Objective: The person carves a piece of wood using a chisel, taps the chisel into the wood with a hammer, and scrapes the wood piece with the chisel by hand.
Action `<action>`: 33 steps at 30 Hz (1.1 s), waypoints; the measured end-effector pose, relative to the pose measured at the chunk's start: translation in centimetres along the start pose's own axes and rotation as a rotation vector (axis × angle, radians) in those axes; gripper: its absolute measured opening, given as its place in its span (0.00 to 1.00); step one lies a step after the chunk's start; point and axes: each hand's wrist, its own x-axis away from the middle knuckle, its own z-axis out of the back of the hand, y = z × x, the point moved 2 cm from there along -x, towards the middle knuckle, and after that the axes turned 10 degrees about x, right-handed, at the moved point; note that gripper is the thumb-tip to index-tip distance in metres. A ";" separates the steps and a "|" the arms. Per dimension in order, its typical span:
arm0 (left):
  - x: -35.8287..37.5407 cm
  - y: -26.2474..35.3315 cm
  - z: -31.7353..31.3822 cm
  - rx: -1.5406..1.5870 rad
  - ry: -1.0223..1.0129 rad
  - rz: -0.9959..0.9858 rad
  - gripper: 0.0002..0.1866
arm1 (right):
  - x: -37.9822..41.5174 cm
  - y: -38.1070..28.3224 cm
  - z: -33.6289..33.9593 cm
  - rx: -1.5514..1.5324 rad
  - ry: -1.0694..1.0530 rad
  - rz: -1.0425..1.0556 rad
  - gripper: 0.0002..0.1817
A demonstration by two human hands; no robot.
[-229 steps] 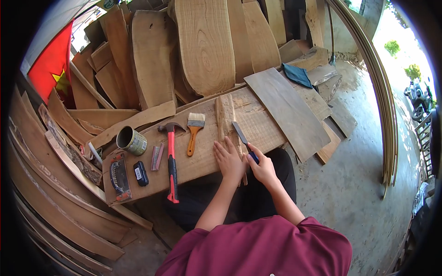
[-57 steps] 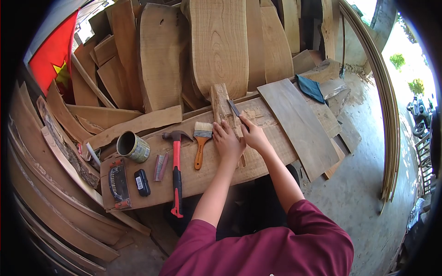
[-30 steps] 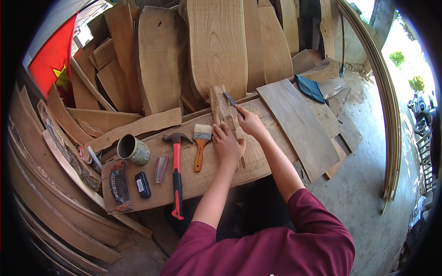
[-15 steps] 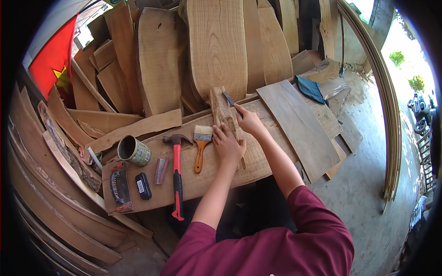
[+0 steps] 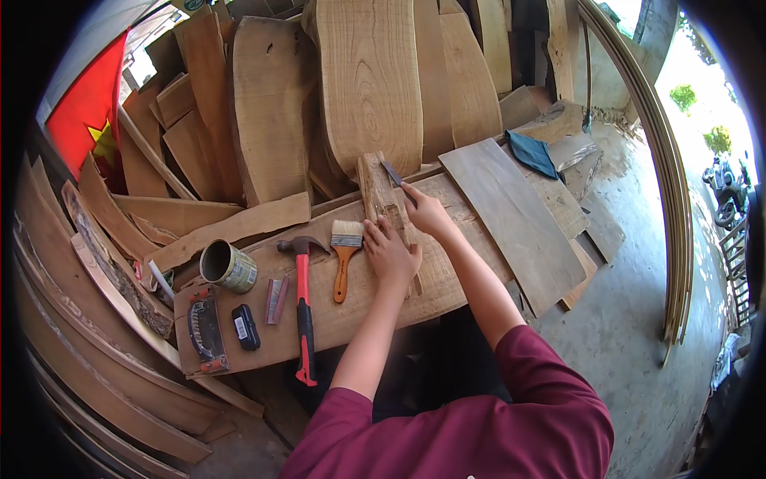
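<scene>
Nearest me, through the head camera, are the maroon sleeves (image 5: 550, 359), their forearms reaching over the plank bench (image 5: 439, 283). The hammer (image 5: 304, 299) and the flat brush (image 5: 343, 259) lie to the left of the left hand (image 5: 391, 254), the brush just beside its fingers, so I would want it slid aside for elbow room. That hand lies spread on the near part of the rough wood piece (image 5: 372, 177), pressing from above rather than clasping; I judge firm, flat pressure right here, with the fingers well off the blade's path. Farther out, the right hand (image 5: 425, 214) is clenched round the handle of a narrow-bladed tool (image 5: 392, 173), its blade slanting at the wood's right edge, toward the far end. Whether the blade bites or only rests there, I cannot tell. I would hold a low, even angle and take light strokes with the grain. Beyond, tall boards (image 5: 367, 88) lean upright, seemingly near enough that I would stop each stroke short of them
</scene>
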 end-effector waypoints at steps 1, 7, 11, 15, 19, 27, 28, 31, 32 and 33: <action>-0.1 0.0 0.1 -0.011 0.008 -0.007 0.48 | -0.9 -0.5 0.2 -0.002 0.001 0.004 0.24; 0.0 -0.1 -0.1 -0.010 0.024 -0.022 0.48 | -1.1 -0.3 0.1 0.047 -0.003 0.010 0.24; 0.0 0.1 0.0 -0.003 0.024 -0.014 0.48 | 2.9 -0.1 0.7 0.056 -0.002 0.031 0.24; -0.1 0.1 0.0 0.001 0.012 -0.002 0.48 | 2.9 -0.3 1.7 0.069 -0.019 0.022 0.23; -0.1 0.1 0.0 0.003 0.009 -0.002 0.47 | -1.3 -0.3 0.9 0.127 0.008 0.009 0.23; -0.1 0.0 0.1 0.008 0.004 0.003 0.47 | -1.6 -0.7 0.8 0.198 0.008 -0.001 0.24; -0.1 0.1 0.1 0.016 0.003 0.006 0.47 | -0.2 -1.0 1.3 0.205 -0.013 -0.019 0.24; 0.0 0.1 0.1 0.027 0.009 0.000 0.47 | 2.2 -0.5 1.2 0.231 0.004 0.009 0.24; -0.1 0.2 0.1 0.030 0.011 0.003 0.47 | 2.5 -0.7 1.4 0.243 -0.008 -0.008 0.23; -0.1 0.2 0.1 0.024 0.006 0.006 0.47 | 2.7 -1.0 1.7 0.253 -0.021 -0.025 0.23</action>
